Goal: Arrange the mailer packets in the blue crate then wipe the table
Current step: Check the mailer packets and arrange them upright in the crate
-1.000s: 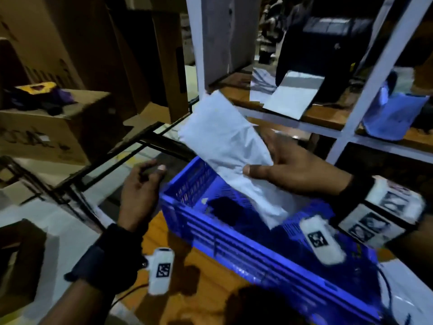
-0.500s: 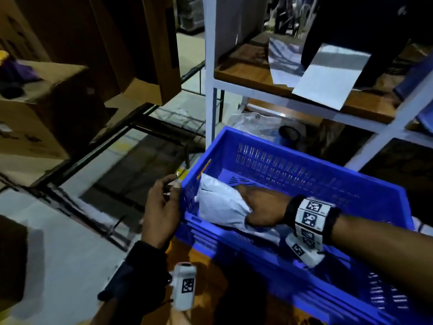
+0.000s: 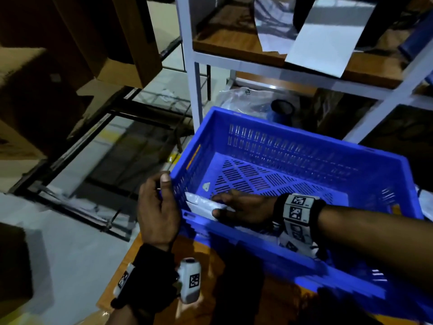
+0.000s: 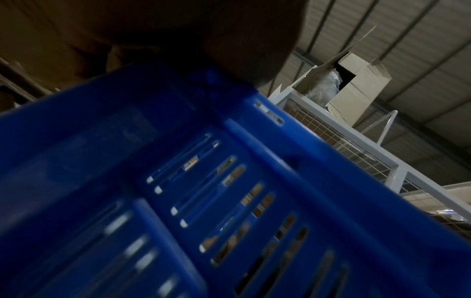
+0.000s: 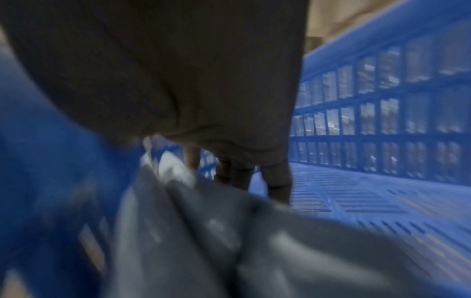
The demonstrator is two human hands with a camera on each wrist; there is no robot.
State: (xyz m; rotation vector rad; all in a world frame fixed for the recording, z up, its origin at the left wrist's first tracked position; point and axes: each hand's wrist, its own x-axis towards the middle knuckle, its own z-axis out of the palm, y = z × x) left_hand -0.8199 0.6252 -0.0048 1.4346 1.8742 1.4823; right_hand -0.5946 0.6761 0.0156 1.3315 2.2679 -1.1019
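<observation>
Head view: our right hand [image 3: 243,207] presses a mailer packet [image 3: 201,202], fingers straight, at the blue crate [image 3: 293,141]'s seven o'clock corner; our left hand [image 3: 157,207] curls on its rim; wiping remains.

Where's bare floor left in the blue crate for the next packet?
Free: the slotted floor of the blue plastic crate from mid-crate to its far perforated wall. Crowded: the near-left corner, where the right hand presses the white mailer packet; left hand grips that corner's rim.

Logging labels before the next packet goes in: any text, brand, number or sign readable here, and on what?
No readable words or numbers.
Black-and-white square marker tags on the right wrist band: patterns, no text.
Marker tag on the white left wrist camera: pattern only.
Small pale mark on the blue plastic crate floor: too small.
</observation>
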